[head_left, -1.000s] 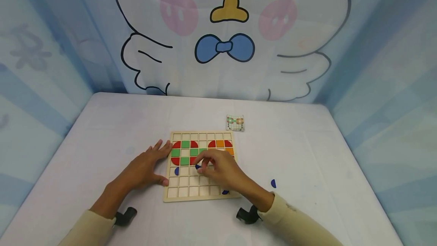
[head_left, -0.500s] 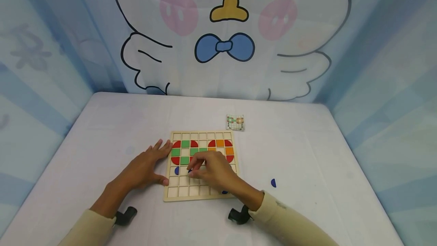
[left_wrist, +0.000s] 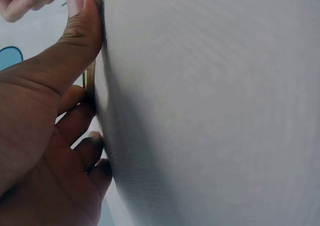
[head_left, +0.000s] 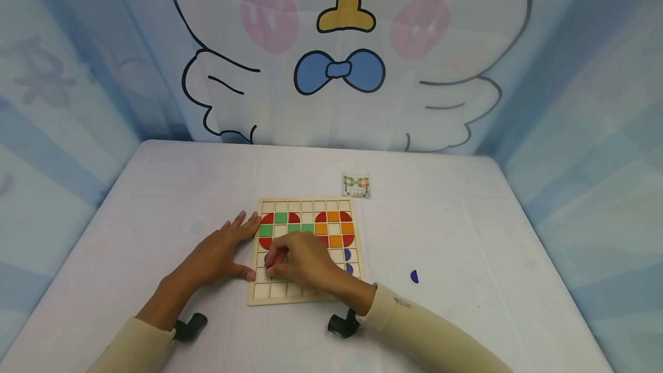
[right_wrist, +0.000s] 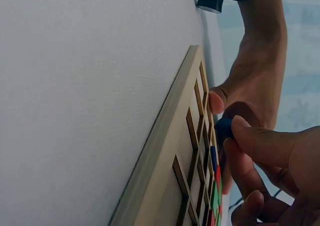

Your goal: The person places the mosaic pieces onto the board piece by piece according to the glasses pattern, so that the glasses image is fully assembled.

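A wooden grid board [head_left: 290, 299] lies on the table, with red, green and orange pieces in its upper rows. My left hand [head_left: 220, 255] rests along the board's left edge, fingers spread and thumb at the rim. My right hand [head_left: 305, 261] is over the left side of the board, pinching a blue piece [right_wrist: 224, 128] between thumb and forefinger, close above the cells. Just beyond it, another blue half-round piece [head_left: 266, 257] sits in a left cell, partly hidden by the fingers. Two more blue half-rounds [head_left: 347, 254] sit in the right column.
A loose blue half-round piece [head_left: 414, 276] lies on the white table [head_left: 445, 217] right of the board. Behind the board's top right corner is a small pattern card [head_left: 356, 185]. A printed curtain [head_left: 342, 114] stands at the back.
My right hand has moved left across the board with the blue piece, uncovering the orange pieces and blue half-rounds on the right. My left hand has stayed in place.
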`<state>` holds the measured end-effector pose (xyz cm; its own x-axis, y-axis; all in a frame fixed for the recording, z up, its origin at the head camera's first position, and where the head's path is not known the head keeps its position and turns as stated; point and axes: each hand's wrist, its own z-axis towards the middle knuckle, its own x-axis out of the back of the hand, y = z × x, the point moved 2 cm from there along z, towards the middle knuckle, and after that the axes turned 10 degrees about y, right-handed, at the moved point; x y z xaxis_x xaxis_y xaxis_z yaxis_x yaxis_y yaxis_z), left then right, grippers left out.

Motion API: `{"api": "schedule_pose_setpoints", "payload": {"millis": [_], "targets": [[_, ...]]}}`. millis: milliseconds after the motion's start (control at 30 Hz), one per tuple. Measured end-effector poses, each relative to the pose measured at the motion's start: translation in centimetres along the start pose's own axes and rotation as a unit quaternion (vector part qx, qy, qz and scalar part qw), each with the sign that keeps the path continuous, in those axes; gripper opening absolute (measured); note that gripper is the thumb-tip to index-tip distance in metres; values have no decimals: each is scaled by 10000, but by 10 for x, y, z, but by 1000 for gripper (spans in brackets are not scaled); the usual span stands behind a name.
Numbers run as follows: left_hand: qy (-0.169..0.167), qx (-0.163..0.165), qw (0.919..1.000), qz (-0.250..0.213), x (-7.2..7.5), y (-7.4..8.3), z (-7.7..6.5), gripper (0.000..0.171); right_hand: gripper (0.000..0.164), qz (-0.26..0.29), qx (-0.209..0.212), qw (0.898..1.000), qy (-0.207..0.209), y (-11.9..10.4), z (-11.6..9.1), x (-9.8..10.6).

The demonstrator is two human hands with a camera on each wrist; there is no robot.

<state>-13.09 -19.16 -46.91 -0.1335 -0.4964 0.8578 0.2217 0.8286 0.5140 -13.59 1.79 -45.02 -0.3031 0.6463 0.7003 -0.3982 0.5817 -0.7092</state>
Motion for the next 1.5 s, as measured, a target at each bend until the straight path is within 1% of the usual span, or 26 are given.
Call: {"api": "schedule_pose_setpoints", "payload": {"millis": [100, 300, 533, 733, 867, 1133, 1500], "targets": [[17, -44, 10000, 1, 0, 0, 0, 121, 13, -127, 10, 9999, -39, -3, 4, -5], [52, -107, 9999, -19, -1, -2, 1, 121, 15, -372, -112, 9992, -36, -6, 7, -14], [65, -124, 9999, -16, -1, -2, 0, 121, 17, -580, -193, 9981, -2, -7, 9, -17], [87, -164, 9998, -5, -1, -2, 0, 121, 17, -727, -213, 9971, -32, -6, 8, -16], [74, -140, 9999, -2, -2, -3, 1, 122, 16, -722, -187, 9972, -44, -5, 8, -13], [64, -117, 9999, 4, -2, -1, 1, 121, 11, -420, -251, 9987, -110, -2, 3, -5], [-20, 83, 9999, 96, -2, 2, 1, 121, 13, -212, -398, 9987, 226, 9, -14, 24]]}}
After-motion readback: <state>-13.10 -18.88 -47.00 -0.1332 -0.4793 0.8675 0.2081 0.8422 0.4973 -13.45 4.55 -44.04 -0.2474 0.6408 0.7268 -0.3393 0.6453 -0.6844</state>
